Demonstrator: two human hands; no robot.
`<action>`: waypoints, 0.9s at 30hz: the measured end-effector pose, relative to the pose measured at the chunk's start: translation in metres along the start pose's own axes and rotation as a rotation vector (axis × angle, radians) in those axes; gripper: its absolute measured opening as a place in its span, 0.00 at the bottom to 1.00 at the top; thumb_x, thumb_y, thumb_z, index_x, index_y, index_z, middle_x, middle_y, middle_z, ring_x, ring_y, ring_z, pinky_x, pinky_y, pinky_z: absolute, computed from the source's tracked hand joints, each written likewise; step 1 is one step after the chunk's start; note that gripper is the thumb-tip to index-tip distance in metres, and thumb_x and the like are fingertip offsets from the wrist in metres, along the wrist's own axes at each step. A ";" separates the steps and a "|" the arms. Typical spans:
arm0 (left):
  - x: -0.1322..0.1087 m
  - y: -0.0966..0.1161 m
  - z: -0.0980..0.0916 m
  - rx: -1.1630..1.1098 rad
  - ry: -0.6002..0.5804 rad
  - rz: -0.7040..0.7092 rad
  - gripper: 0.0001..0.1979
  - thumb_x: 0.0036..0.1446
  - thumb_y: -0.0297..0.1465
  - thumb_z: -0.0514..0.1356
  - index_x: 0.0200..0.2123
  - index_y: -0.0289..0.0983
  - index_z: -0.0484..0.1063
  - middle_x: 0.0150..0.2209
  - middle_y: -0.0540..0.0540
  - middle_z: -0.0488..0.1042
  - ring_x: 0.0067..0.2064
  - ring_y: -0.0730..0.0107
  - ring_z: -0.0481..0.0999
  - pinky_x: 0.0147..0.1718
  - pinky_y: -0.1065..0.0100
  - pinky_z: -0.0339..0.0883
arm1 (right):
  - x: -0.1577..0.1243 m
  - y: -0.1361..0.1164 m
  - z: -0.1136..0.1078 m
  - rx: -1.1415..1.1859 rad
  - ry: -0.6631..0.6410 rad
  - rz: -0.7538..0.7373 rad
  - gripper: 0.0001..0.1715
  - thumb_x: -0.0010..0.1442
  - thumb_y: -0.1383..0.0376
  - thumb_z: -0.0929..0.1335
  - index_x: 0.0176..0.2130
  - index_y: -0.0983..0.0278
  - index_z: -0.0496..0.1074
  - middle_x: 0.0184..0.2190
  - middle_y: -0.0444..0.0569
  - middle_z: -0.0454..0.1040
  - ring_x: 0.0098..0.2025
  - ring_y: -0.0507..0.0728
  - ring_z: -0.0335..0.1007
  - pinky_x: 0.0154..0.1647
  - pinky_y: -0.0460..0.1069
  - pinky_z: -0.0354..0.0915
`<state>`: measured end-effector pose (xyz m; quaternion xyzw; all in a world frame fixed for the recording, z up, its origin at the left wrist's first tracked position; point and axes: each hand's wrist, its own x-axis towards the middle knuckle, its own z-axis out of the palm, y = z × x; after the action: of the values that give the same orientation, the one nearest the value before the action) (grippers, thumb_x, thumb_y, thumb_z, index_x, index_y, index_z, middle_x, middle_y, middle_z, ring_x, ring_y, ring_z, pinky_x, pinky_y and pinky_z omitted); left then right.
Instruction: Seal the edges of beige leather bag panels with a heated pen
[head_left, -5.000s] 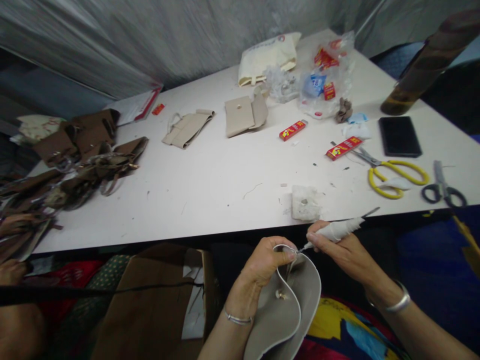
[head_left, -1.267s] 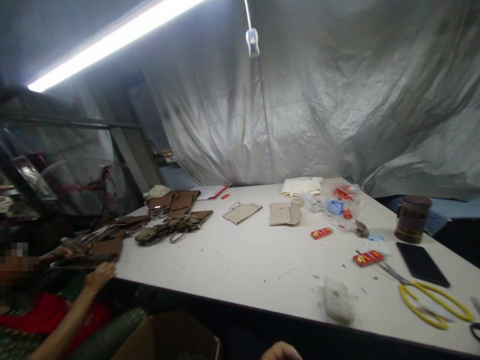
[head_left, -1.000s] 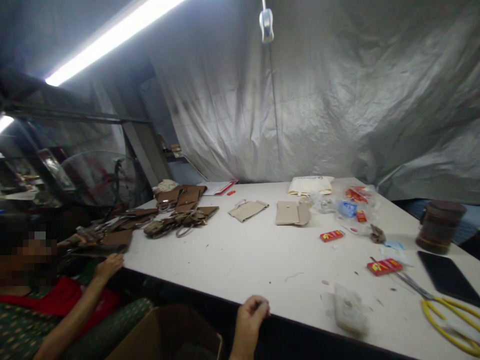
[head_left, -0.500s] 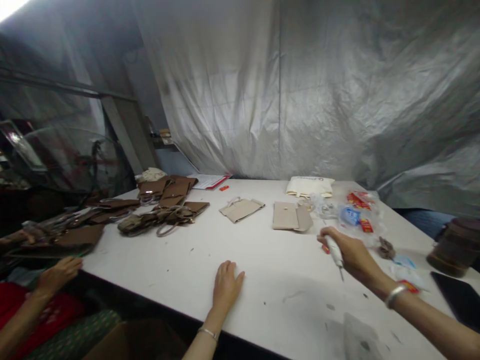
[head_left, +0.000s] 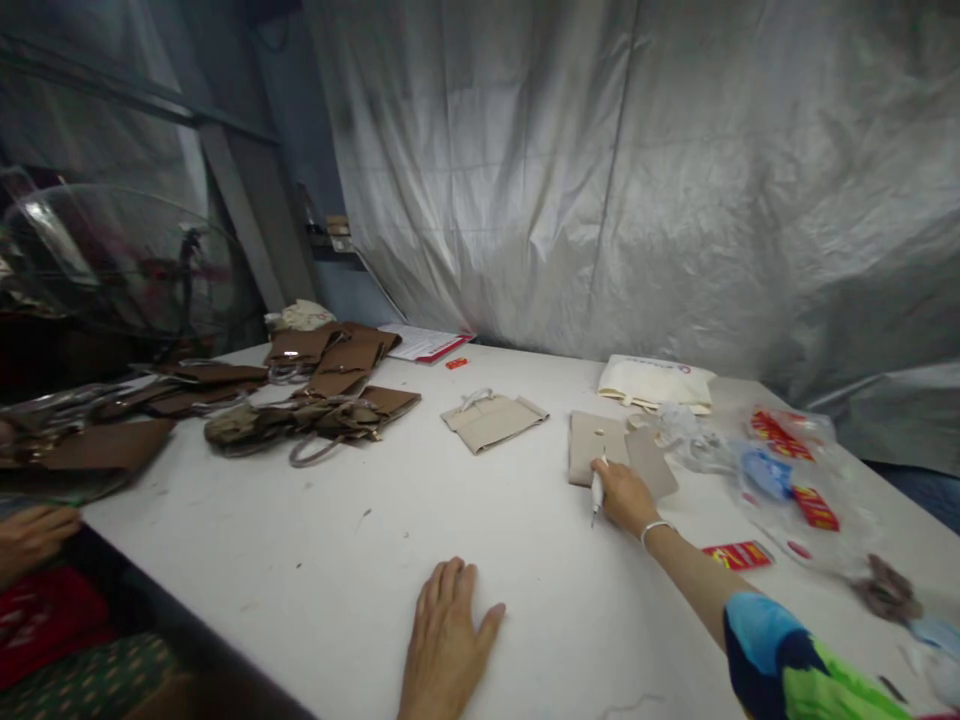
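Observation:
My left hand [head_left: 448,640] lies flat on the white table [head_left: 337,560], fingers stretched out, holding nothing. My right hand [head_left: 626,495] is closed around a white-handled awl [head_left: 597,492], its thin metal tip pointing down toward me. That hand is at the near edge of a beige flat pouch [head_left: 586,440] with a round snap; whether it touches the pouch I cannot tell. A beige flap piece [head_left: 651,462] lies against the pouch's right side. Left of it sits a small beige bag [head_left: 495,422] with a wrapped handle.
Brown bags [head_left: 345,362] are piled at the left, with an olive bundle [head_left: 259,428] before them. A cream cloth bag [head_left: 658,382] lies at the back. Plastic bags with red packets [head_left: 816,508] and a brown scrunchie [head_left: 886,590] are at right. Another person's hand [head_left: 34,540] is at far left.
My right hand has moved left with the awl, from beside the plastic bags to the beige pouch. My left hand stays flat on the table. The view has shifted.

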<state>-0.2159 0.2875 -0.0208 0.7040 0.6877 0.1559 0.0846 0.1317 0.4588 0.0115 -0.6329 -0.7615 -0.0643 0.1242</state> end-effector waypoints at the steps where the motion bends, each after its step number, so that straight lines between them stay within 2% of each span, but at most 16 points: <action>1: 0.000 0.000 0.000 -0.001 -0.007 -0.009 0.33 0.66 0.47 0.55 0.67 0.34 0.69 0.72 0.36 0.63 0.74 0.43 0.58 0.73 0.43 0.52 | 0.002 0.001 0.005 0.003 0.012 -0.005 0.16 0.72 0.59 0.70 0.54 0.66 0.73 0.48 0.52 0.76 0.51 0.62 0.73 0.56 0.60 0.67; 6: 0.000 0.004 -0.005 0.006 -0.068 -0.046 0.35 0.66 0.48 0.54 0.69 0.35 0.67 0.74 0.38 0.60 0.76 0.45 0.55 0.74 0.43 0.50 | 0.002 0.010 0.017 0.077 0.105 -0.001 0.07 0.67 0.69 0.70 0.47 0.66 0.74 0.37 0.47 0.76 0.40 0.57 0.74 0.45 0.52 0.68; 9: 0.000 0.006 -0.008 0.020 -0.105 -0.065 0.35 0.66 0.47 0.54 0.70 0.35 0.65 0.74 0.39 0.58 0.76 0.47 0.53 0.75 0.45 0.48 | 0.010 0.017 0.003 0.154 0.249 0.057 0.15 0.60 0.76 0.67 0.47 0.65 0.74 0.31 0.47 0.75 0.35 0.57 0.72 0.38 0.48 0.64; 12: 0.000 0.008 -0.010 0.027 -0.099 -0.063 0.35 0.66 0.47 0.53 0.70 0.34 0.65 0.75 0.39 0.58 0.77 0.47 0.52 0.75 0.46 0.46 | 0.022 0.025 -0.034 0.241 0.443 0.136 0.17 0.59 0.74 0.64 0.48 0.62 0.72 0.30 0.47 0.74 0.32 0.58 0.71 0.34 0.48 0.60; 16: 0.000 0.008 -0.009 0.011 -0.047 -0.033 0.33 0.66 0.46 0.54 0.68 0.34 0.67 0.73 0.37 0.61 0.75 0.46 0.56 0.74 0.45 0.48 | 0.017 0.026 -0.108 0.372 0.686 0.223 0.14 0.62 0.65 0.62 0.47 0.62 0.70 0.29 0.46 0.71 0.29 0.59 0.68 0.31 0.49 0.58; 19: 0.000 0.002 -0.002 -0.020 0.041 0.002 0.31 0.65 0.44 0.55 0.65 0.34 0.71 0.70 0.36 0.67 0.73 0.44 0.61 0.72 0.44 0.54 | -0.016 0.011 -0.166 0.487 0.818 0.242 0.15 0.62 0.56 0.65 0.45 0.61 0.67 0.35 0.47 0.73 0.34 0.59 0.70 0.34 0.49 0.62; 23: 0.003 -0.009 0.007 -0.191 0.285 0.070 0.27 0.64 0.41 0.55 0.60 0.32 0.74 0.63 0.33 0.74 0.67 0.45 0.70 0.68 0.43 0.63 | -0.091 -0.034 -0.231 0.677 0.903 0.232 0.17 0.60 0.51 0.69 0.42 0.59 0.67 0.36 0.46 0.72 0.36 0.58 0.68 0.37 0.49 0.64; 25: 0.002 -0.006 0.001 -0.343 0.416 0.106 0.24 0.64 0.42 0.55 0.55 0.35 0.77 0.59 0.34 0.78 0.63 0.45 0.74 0.65 0.41 0.67 | -0.138 -0.060 -0.253 0.758 0.907 0.246 0.17 0.58 0.52 0.71 0.41 0.59 0.68 0.35 0.45 0.72 0.37 0.60 0.68 0.38 0.51 0.64; 27: -0.009 0.007 -0.019 -0.507 0.522 0.114 0.22 0.64 0.44 0.54 0.50 0.37 0.79 0.54 0.34 0.80 0.59 0.45 0.77 0.62 0.40 0.71 | -0.188 -0.084 -0.262 0.775 0.898 0.294 0.16 0.58 0.52 0.71 0.41 0.58 0.68 0.36 0.46 0.72 0.38 0.61 0.69 0.39 0.52 0.65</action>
<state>-0.2158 0.2767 -0.0021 0.6343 0.5852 0.5004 0.0691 0.1094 0.1980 0.2178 -0.5513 -0.5074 -0.0251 0.6618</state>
